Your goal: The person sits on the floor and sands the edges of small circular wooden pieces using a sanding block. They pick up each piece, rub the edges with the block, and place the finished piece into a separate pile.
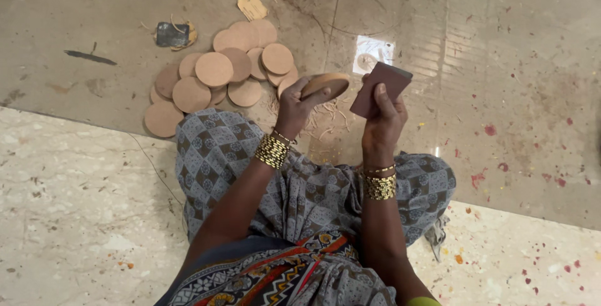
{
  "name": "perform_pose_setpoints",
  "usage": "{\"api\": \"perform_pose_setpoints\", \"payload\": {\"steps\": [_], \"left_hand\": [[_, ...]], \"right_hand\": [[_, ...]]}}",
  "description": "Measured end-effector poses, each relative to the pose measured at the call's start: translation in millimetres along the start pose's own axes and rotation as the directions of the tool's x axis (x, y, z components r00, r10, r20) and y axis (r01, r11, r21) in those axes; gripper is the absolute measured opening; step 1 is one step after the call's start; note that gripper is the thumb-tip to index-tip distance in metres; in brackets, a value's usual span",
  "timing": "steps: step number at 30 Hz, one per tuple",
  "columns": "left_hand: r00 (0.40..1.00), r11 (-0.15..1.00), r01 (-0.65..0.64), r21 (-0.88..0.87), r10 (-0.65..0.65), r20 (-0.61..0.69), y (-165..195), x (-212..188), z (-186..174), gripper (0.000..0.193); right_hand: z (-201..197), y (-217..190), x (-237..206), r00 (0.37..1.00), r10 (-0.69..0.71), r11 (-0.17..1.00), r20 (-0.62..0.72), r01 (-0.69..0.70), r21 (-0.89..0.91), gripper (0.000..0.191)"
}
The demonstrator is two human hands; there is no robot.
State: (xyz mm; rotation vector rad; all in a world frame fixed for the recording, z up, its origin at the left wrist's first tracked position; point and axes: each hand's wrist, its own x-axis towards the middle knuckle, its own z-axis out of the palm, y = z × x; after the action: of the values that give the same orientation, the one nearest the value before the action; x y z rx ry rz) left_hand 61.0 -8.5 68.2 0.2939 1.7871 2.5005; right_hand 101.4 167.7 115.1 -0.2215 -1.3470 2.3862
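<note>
My left hand grips a round flat wooden disc, held nearly edge-on above my knee. My right hand holds a folded reddish-brown piece of sandpaper just to the right of the disc, close to it but apart. Both wrists wear gold bangles. I sit on the floor in a grey patterned cloth.
A pile of several similar round wooden discs lies overlapping on the floor at the upper left of my knee. A dark scrap of sandpaper and a torn tan card piece lie beyond it. Wood shavings litter the stone floor under my hands.
</note>
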Motion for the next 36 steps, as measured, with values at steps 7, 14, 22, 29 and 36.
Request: {"api": "perform_pose_setpoints", "payload": {"steps": [7,14,22,29,36], "left_hand": [[0.990,0.998,-0.049,0.032,0.044,0.138,-8,-5,10,0.038],[0.996,0.997,0.073,0.027,-0.074,0.039,2,-9,12,0.036],[0.963,0.876,-0.251,0.412,0.182,0.200,21,-5,11,0.026],[0.966,0.916,-0.242,0.322,0.257,-0.006,13,-17,23,0.030],[0.977,0.815,-0.158,0.557,0.048,0.207,3,-5,13,0.027]], "right_hand": [[7,7,4,0.981,0.166,0.985,0.097,-0.162,-0.052,0.025],[7,22,11,0.958,0.276,0.949,-0.073,-0.260,0.177,0.022],[13,3,1,0.993,-0.050,0.975,0.110,0.072,-0.209,0.017],[-5,31,16,0.888,0.444,0.854,-0.120,-0.379,0.356,0.019],[12,19,1,0.990,-0.088,0.916,0.113,0.125,-0.380,0.018]]}}
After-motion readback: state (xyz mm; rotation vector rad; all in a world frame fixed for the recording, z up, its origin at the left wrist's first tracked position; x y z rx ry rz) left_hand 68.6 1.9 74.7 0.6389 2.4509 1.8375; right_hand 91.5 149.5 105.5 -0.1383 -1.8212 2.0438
